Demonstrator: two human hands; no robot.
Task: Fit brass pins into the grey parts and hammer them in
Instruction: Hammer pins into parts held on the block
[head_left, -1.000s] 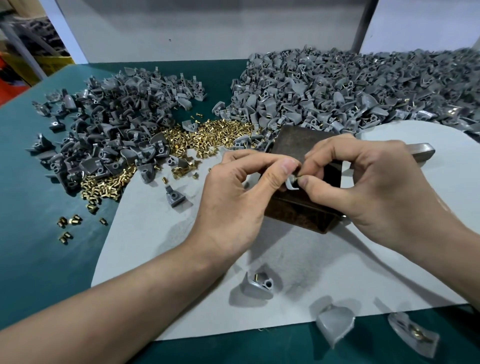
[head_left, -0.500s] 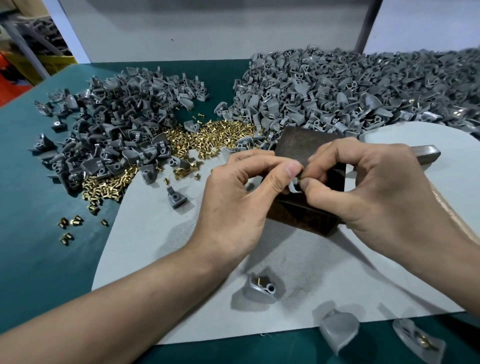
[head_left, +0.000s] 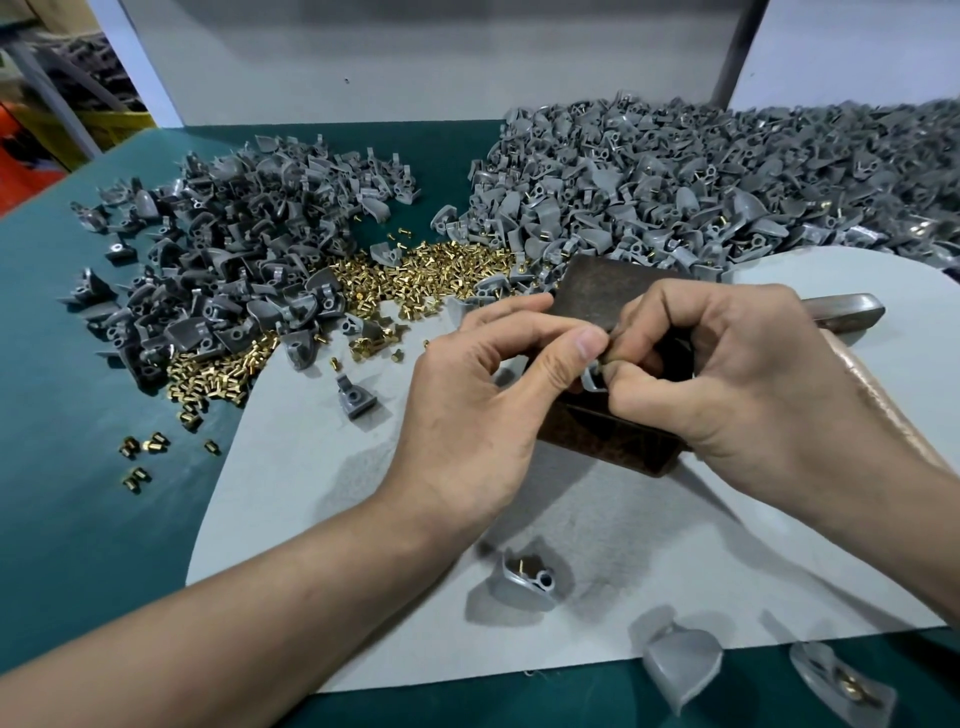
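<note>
At frame centre, a small grey part is pinched in the left hand while the right hand grips a brass pin at its socket, both above a dark metal block. Seating it well likely means holding the pin square to the hole before any hammering. Loose pins and heaped grey parts fill the upper frame; a hammer lies right.
</note>
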